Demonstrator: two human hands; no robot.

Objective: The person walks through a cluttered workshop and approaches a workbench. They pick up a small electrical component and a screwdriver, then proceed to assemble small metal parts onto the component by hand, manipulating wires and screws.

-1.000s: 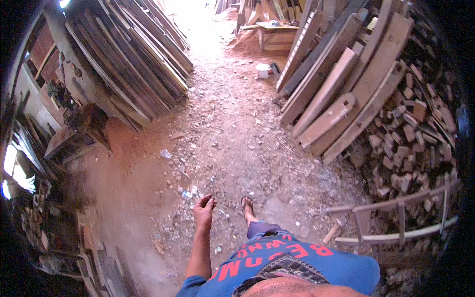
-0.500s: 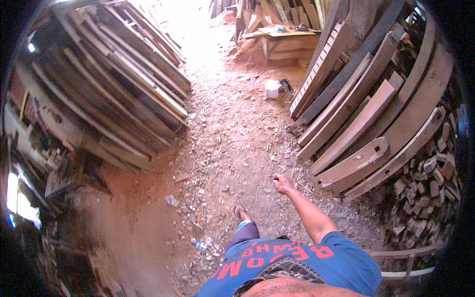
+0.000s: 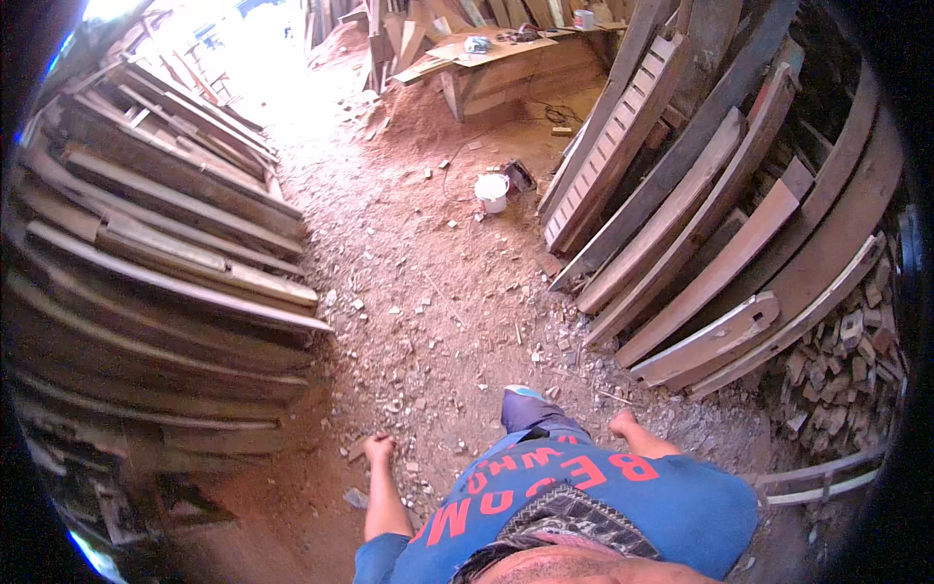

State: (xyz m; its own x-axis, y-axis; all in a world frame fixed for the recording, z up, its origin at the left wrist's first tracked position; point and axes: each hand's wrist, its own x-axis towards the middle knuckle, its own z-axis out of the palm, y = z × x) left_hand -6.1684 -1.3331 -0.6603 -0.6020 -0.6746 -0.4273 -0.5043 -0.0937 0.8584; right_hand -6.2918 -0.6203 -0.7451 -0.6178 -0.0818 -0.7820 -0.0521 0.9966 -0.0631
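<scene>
Open air lay before the left hand (image 3: 377,447) and right hand (image 3: 625,422) above the dirt aisle (image 3: 418,341); stacked planks (image 3: 195,256) walled its left, leaning beams (image 3: 667,214) its right; a white bucket (image 3: 492,199) obstructed ahead, a workbench (image 3: 511,82) beyond.

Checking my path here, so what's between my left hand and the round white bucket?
The head view shows reddish-brown dirt ground strewn with small pale fragments between your left hand and the bucket.
</scene>
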